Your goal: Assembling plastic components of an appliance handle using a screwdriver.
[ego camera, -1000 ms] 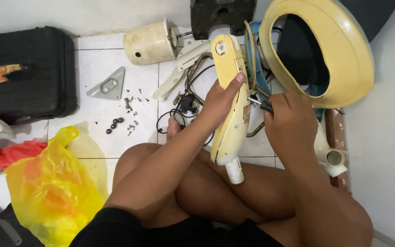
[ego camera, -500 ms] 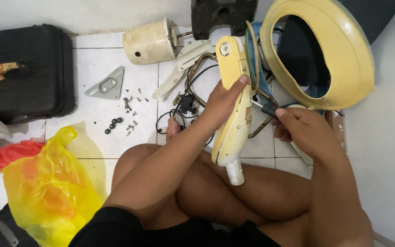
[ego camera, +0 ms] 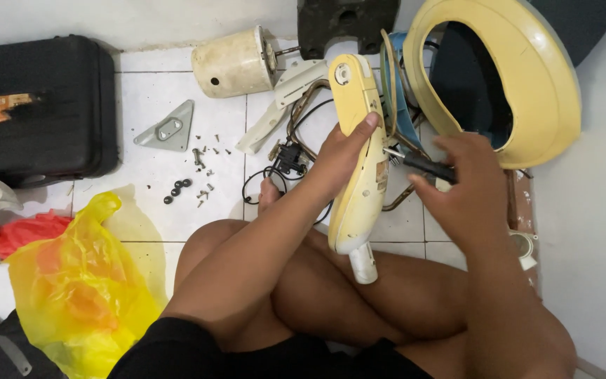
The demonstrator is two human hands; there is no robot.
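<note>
My left hand (ego camera: 338, 156) grips a long yellowed plastic housing (ego camera: 356, 189), held upright over my crossed legs, its white stub end low near my knee. My right hand (ego camera: 466, 188) holds a black-handled screwdriver (ego camera: 422, 165) sideways, its metal tip touching the right edge of the housing. Wires (ego camera: 296, 133) trail from behind the housing to the floor. A large yellow ring-shaped fan shell (ego camera: 520, 63) with a dark opening stands just behind my right hand.
On the white tiles lie a cream cylindrical motor (ego camera: 234, 62), a grey triangular bracket (ego camera: 170, 129), scattered screws and black washers (ego camera: 189, 180), and a white plastic arm (ego camera: 275, 112). A black case (ego camera: 36, 105) sits at left; a yellow plastic bag (ego camera: 78, 295) lies at lower left.
My right hand moved away from the housing to the right, then turned the screwdriver so its tip meets the housing's edge. My left hand keeps its grip; the housing barely shifted.
</note>
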